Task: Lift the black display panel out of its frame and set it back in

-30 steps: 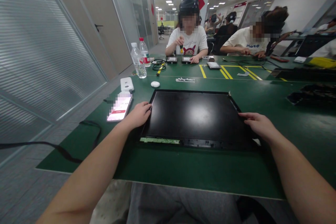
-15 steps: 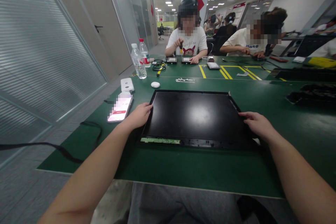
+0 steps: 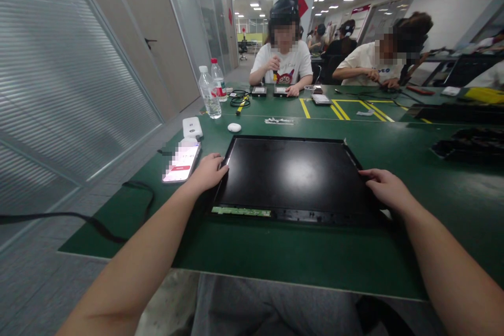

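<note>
A black display panel [image 3: 291,178] in a thin dark frame lies face up in front of me, a bright reflection on its screen. Along its near edge, on the left, runs a narrow green circuit board [image 3: 241,212]. My left hand [image 3: 210,172] grips the panel's left edge, thumb on the rim and the other fingers partly hidden along the side. On the opposite edge, my right hand [image 3: 384,188] holds the frame with the fingertips on the rim; its lower fingers are out of sight.
Left of the panel lie a lit phone [image 3: 181,161], a white power bank [image 3: 192,127] and a white earbud case [image 3: 234,127]. Water bottles [image 3: 210,93] stand farther back. Across the green table [image 3: 299,257] a person [image 3: 283,58] works with a screwdriver. A black bundle [image 3: 468,146] lies right.
My left hand has shifted slightly on the panel's left edge, its thumb moving a little nearer me. The right hand and the panel stay almost where they were.
</note>
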Demonstrator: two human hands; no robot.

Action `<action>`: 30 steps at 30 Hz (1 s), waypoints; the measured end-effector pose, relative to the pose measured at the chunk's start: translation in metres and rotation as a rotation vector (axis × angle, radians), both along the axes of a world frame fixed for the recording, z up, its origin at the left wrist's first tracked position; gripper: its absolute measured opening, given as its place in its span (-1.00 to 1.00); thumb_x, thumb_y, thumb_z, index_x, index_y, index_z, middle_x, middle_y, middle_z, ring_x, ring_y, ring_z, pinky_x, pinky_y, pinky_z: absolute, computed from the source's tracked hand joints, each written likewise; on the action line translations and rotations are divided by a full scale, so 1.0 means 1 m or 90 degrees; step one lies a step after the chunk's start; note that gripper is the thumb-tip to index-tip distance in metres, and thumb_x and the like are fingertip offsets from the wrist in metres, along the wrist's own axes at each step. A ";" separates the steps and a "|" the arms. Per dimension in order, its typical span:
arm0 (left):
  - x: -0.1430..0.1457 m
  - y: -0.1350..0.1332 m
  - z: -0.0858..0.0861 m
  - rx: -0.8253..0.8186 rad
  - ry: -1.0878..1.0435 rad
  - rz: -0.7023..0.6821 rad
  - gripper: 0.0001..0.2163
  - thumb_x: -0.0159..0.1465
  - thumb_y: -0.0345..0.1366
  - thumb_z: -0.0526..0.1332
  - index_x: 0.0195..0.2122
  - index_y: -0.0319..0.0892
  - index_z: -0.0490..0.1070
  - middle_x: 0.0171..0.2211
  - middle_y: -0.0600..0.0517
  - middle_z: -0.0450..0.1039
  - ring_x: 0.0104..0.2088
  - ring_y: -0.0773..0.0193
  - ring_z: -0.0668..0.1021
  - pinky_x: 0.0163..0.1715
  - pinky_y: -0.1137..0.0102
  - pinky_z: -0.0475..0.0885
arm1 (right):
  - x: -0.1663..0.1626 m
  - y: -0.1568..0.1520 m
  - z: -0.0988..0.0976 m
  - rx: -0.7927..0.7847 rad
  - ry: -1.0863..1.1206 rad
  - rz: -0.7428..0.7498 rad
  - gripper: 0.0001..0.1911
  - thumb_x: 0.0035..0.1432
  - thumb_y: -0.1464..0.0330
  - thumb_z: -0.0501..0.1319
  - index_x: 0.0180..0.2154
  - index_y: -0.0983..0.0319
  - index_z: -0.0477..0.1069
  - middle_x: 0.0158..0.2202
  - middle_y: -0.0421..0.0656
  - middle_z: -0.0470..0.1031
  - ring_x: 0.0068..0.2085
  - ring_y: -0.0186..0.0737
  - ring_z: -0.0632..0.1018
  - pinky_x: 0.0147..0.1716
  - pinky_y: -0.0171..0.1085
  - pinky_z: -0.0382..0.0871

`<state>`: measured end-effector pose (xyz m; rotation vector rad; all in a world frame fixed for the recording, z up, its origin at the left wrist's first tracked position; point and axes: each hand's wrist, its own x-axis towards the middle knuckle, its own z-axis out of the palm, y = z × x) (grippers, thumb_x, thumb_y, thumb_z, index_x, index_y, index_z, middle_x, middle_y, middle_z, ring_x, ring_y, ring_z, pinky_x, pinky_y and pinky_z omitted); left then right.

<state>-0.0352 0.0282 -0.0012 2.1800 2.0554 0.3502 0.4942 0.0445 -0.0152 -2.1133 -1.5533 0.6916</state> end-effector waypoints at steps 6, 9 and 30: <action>0.001 0.001 0.000 0.025 -0.061 0.033 -0.58 0.32 -0.29 0.17 0.09 -0.34 0.67 0.28 -0.30 0.52 0.30 -0.15 0.54 0.38 0.17 0.35 | -0.003 -0.006 0.001 0.013 0.006 -0.024 -0.44 0.11 0.45 0.22 0.15 0.27 0.65 -0.34 -0.06 0.66 -0.48 -0.19 0.53 -0.47 -0.26 0.32; 0.001 0.002 -0.002 0.051 -0.103 0.038 -0.61 0.27 -0.33 0.19 0.04 -0.27 0.71 0.25 -0.23 0.57 0.28 -0.14 0.56 0.37 0.14 0.38 | -0.005 -0.007 0.003 0.009 0.002 -0.023 -0.43 0.11 0.45 0.22 0.16 0.27 0.65 -0.42 -0.09 0.63 -0.52 -0.20 0.51 -0.48 -0.26 0.31; 0.030 -0.012 0.018 -0.039 -0.871 0.316 -0.63 0.25 -0.46 0.41 0.09 -0.24 0.67 -0.39 -0.05 0.70 -0.50 0.21 0.65 -0.46 0.39 0.58 | -0.004 -0.005 0.011 0.003 -0.060 -0.038 -0.56 0.14 0.42 0.25 0.02 0.24 0.72 -0.34 -0.03 0.67 -0.43 -0.08 0.57 -0.37 -0.15 0.38</action>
